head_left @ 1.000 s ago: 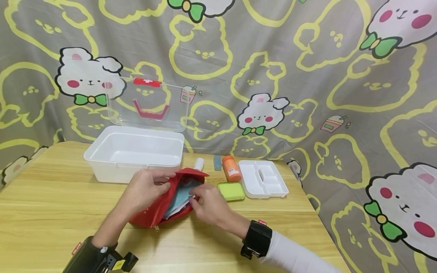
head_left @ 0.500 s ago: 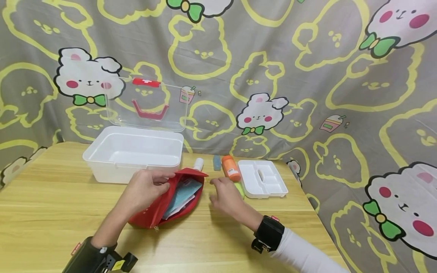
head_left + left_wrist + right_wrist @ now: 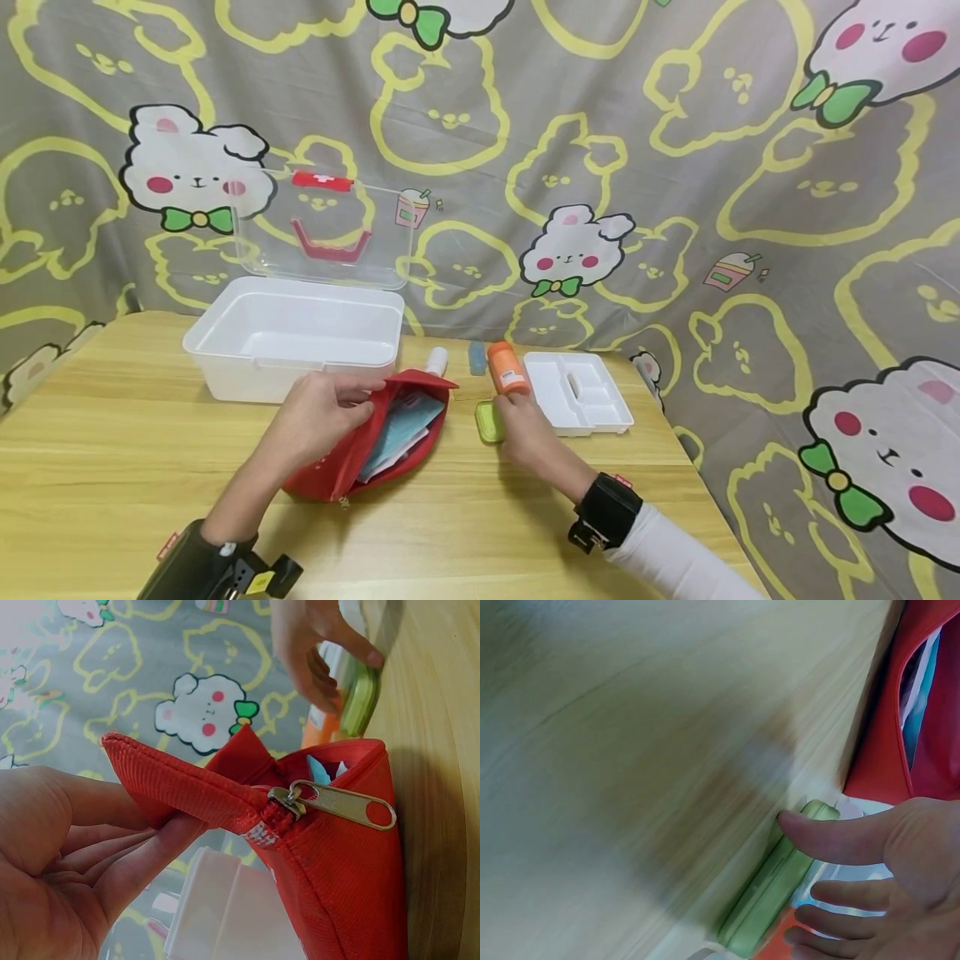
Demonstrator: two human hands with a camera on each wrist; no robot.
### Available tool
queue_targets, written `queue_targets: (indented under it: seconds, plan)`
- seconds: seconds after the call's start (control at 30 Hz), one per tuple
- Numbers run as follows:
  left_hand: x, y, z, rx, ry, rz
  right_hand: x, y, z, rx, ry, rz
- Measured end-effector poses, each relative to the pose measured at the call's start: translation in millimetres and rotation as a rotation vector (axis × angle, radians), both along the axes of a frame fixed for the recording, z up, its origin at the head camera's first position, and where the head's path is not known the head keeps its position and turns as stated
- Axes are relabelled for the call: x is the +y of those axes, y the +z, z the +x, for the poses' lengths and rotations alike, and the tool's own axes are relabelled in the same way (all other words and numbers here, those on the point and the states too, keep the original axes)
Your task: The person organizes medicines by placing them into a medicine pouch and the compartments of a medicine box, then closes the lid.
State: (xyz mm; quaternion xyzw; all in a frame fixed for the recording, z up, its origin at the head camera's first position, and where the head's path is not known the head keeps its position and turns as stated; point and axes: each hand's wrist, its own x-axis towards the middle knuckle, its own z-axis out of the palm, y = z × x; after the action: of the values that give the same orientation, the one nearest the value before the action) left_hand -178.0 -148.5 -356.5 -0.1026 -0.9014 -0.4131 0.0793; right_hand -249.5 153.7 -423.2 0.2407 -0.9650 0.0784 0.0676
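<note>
My left hand (image 3: 315,421) pinches the raised edge of a red zippered pouch (image 3: 318,479), its mouth gaping. Pale blue and white packets (image 3: 405,433) lie inside. In the left wrist view the thumb and fingers hold the fabric (image 3: 176,784) beside the metal zipper pull (image 3: 349,804). To the right, my right hand (image 3: 528,433) reaches over a flat green case (image 3: 490,421) on the table, covering its right part. The right wrist view has the thumb against the case (image 3: 769,896) and the other fingers extended past its far side.
A white box (image 3: 292,379) with a raised clear lid (image 3: 322,221) stands behind the pouch. Beyond my right hand are an orange bottle (image 3: 507,367), a small blue item (image 3: 477,358) and a white divided tray (image 3: 551,408). A white cylinder (image 3: 437,360) lies behind the pouch.
My right hand has come out of the pouch's mouth and moved right to the green case. The left hand stays on the pouch's edge.
</note>
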Motion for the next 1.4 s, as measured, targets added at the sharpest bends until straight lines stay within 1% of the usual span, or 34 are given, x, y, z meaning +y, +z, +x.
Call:
queue_targets:
  seconds: [0.13, 0.23, 0.43, 0.7, 0.87, 1.07, 1.4]
  plan:
    - [0, -0.4, -0.1, 0.001, -0.002, 0.0, 3, -1.0, -2.0, -0.039, -0.011, -0.018]
    - [0, -0.7, -0.2, 0.006, -0.001, 0.0, 3, -1.5, -2.8, -0.042, -0.009, -0.029]
    - [1, -1.1, -0.3, 0.002, 0.001, 0.004, 3, -2.4, -0.3, -0.022, -0.014, -0.028]
    - [1, -1.4, -0.3, 0.006, 0.002, -0.001, 2, -2.8, 7.2, 0.004, 0.017, -0.055]
    - [1, -1.5, -0.6, 0.008, 0.002, 0.0, 0, -1.9, 11.4, 0.053, 0.038, -0.059]
    - [1, -0.2, 0.0, -0.013, -0.001, 0.011, -4, 4.5, 15.6, 0.103, 0.059, -0.044]
    - [1, -1.0, 0.3, 0.01, 0.002, 0.003, -8, 9.4, 18.5, 0.08, 0.047, -0.006]
